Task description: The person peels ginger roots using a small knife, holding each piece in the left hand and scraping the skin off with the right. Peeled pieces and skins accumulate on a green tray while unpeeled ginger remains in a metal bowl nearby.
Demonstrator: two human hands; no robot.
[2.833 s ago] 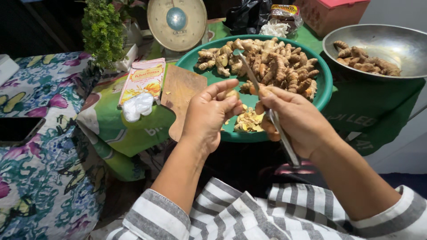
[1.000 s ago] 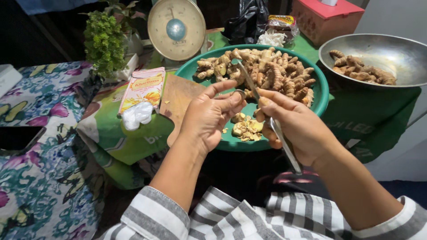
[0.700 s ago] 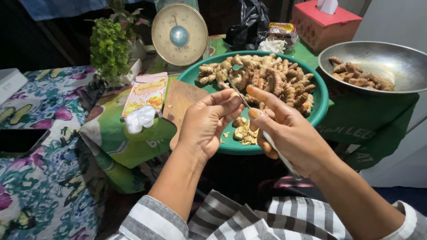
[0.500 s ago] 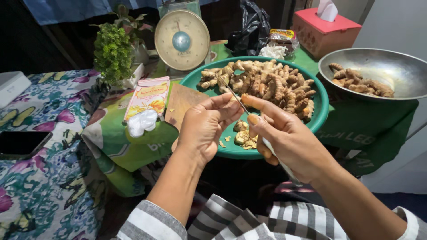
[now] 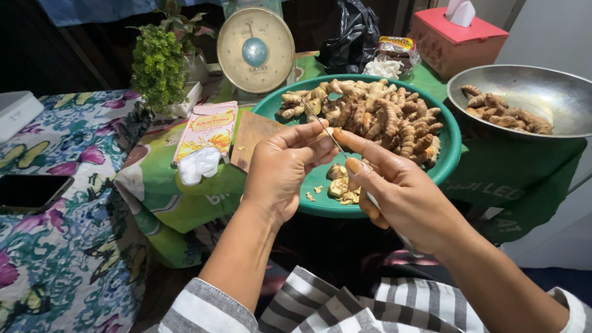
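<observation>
Both hands have drifted nearer, over the green basin's (image 5: pixel 453 154) near rim.
Left hand (image 5: pixel 287 169) is pinching a small yellowish root piece (image 5: pixel 316 106); right hand (image 5: pixel 401 194) is gripping a thin knife (image 5: pixel 320 126).

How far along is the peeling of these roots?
Done: a few roots lie in the steel bowl and scrapings dot the green basin. In hand: the left hand holds a piece while the right hand works a knife. Left: a large heap of roots.

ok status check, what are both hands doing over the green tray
Left hand pinching a small root piece, mostly hidden. Right hand holds knife, blade at the left fingers. Green tray of roots below; nothing in the way.
</observation>
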